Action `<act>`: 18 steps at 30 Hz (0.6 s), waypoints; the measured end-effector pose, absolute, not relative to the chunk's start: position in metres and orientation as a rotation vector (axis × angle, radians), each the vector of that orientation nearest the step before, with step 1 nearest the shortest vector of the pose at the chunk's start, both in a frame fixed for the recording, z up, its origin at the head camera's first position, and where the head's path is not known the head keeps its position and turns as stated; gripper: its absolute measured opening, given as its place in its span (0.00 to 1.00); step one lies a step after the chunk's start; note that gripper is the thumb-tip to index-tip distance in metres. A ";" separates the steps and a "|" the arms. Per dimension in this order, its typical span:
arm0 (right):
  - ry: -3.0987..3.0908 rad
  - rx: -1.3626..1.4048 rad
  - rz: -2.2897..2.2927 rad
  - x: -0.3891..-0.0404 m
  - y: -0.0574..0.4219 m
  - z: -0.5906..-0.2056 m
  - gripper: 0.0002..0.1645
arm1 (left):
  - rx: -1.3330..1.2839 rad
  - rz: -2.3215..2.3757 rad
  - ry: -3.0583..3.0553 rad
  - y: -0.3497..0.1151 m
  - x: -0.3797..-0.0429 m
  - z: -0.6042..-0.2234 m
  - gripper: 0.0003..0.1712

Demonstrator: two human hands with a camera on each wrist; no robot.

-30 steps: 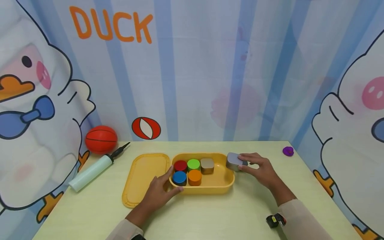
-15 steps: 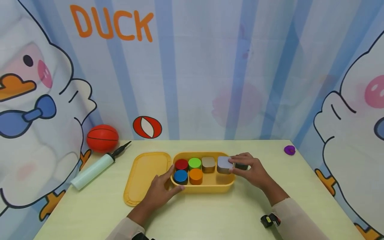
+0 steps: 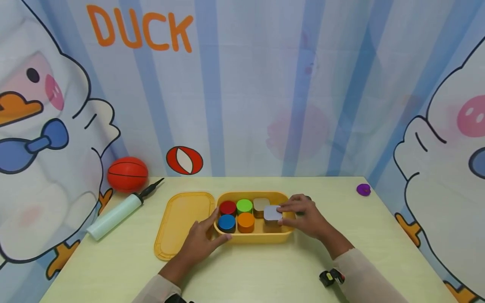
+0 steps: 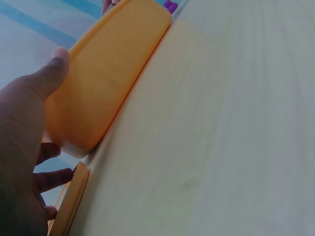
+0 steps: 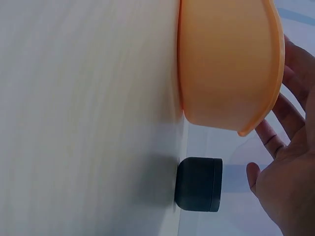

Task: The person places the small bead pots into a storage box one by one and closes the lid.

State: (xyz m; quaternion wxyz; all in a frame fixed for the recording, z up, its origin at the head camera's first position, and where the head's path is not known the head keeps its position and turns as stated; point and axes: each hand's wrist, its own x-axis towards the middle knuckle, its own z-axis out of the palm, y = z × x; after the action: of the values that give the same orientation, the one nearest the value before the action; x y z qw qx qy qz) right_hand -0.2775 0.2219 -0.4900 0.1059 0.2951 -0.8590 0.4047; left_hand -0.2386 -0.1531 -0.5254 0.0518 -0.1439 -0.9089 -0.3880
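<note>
A yellow box [image 3: 261, 239] with rounded ends stands uncovered on the table. Inside are round pieces with red [image 3: 228, 208], green [image 3: 244, 205], blue [image 3: 227, 222] and orange [image 3: 246, 221] tops, plus a square beige-topped piece [image 3: 260, 204]. My left hand [image 3: 198, 242] holds the box's left end, thumb along the front wall, index finger at the left rim. Over the box's right half, my right hand [image 3: 307, 214] pinches a square grey-topped piece [image 3: 271, 213] between thumb and fingers. Whether that piece touches the bottom I cannot tell. In the right wrist view the box hides the pinching fingertips.
A dark square lidded piece [image 5: 198, 184] stands just right of the box, mostly hidden in the head view. Left of the box lies its yellow lid [image 3: 182, 225]. Farther left are a pale green hand pump [image 3: 115, 216] and a red ball [image 3: 127, 174]. A purple item [image 3: 363, 190] sits back right.
My right hand has carried the grey-topped piece leftward from beyond the box's right rim to over its inside, beside the beige-topped piece. The left hand stays on the box.
</note>
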 end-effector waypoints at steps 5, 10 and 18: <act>-2.538 0.930 1.191 -0.279 0.218 -0.491 0.20 | -0.450 -1.179 -2.752 -0.153 -0.240 -0.525 0.57; -2.589 0.901 1.173 -0.278 0.214 -0.489 0.19 | -0.452 -1.178 -2.758 -0.153 -0.239 -0.524 0.57; -2.701 0.826 1.211 -0.281 0.207 -0.488 0.19 | -0.434 -1.181 -2.772 -0.152 -0.238 -0.522 0.57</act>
State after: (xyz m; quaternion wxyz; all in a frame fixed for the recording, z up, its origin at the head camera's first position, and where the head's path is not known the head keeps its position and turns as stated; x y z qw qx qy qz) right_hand -0.2807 0.2074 -0.4877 0.0341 0.2687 -0.8784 0.3938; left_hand -0.2382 -0.1516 -0.5222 0.0485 -0.1425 -0.9095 -0.3874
